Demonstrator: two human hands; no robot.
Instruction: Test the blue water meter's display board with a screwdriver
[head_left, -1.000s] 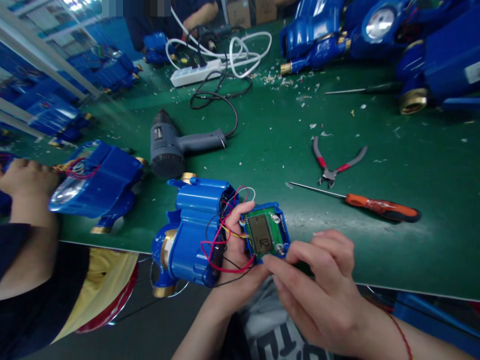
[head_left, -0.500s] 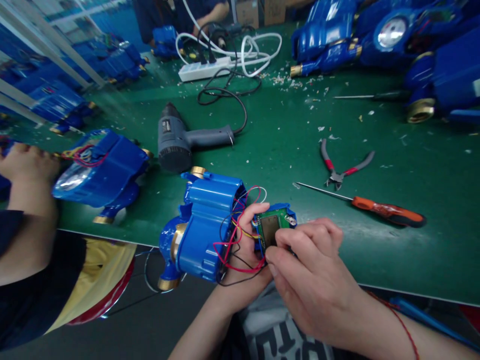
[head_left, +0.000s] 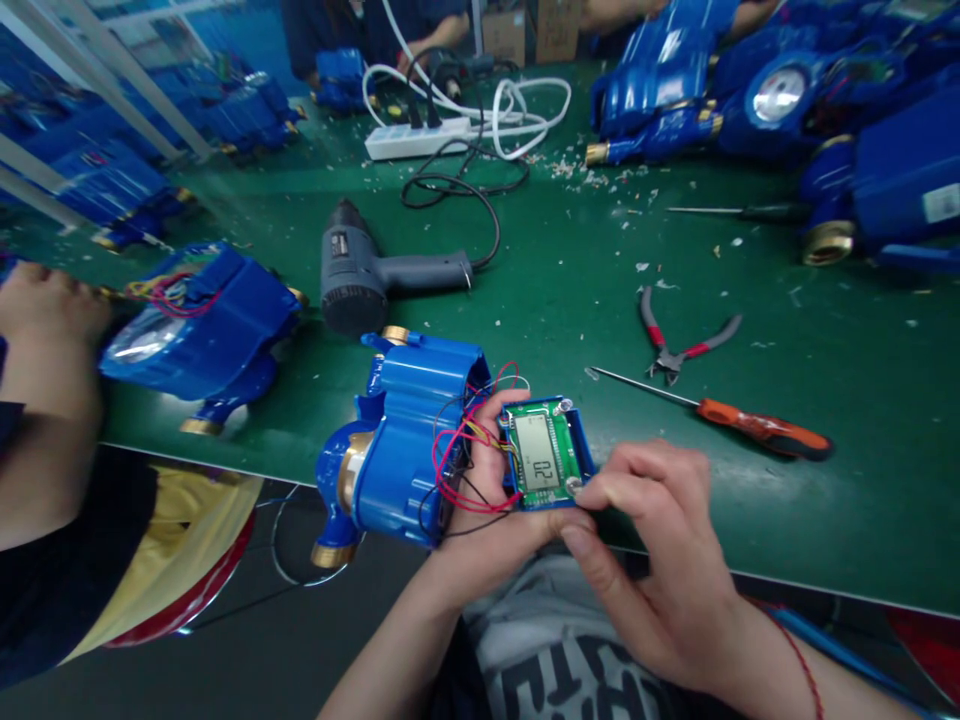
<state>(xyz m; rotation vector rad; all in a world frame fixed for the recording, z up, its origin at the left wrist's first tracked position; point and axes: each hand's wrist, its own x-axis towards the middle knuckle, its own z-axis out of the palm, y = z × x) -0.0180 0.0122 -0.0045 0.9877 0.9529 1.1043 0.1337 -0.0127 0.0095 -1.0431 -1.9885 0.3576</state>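
My left hand (head_left: 499,485) is closed around a small blue housing (head_left: 581,447) that holds a green circuit board (head_left: 559,425). An LCD screen (head_left: 534,452) on the board shows dark digits. Red, black, white and yellow wires (head_left: 448,465) run from it to a blue water meter (head_left: 409,470) with brass fittings, which lies on its side at the table edge. At the board's lower right corner, beside a small clear part (head_left: 574,486), is the index fingertip of my right hand (head_left: 660,550). Its thumb is apart from the index finger and nothing shows between them.
A heat gun (head_left: 360,275) lies beyond the meter, below a white power strip (head_left: 416,138). Cutting pliers (head_left: 671,352) and an orange screwdriver (head_left: 761,425) lie right. Another blue meter (head_left: 202,330) stands left near a co-worker's hand (head_left: 56,310). More meters (head_left: 885,175) crowd the far right.
My right hand has drawn back from the screen to the board's lower right corner, its fingers parting. The board has turned to face up more, and digits now show on the screen.
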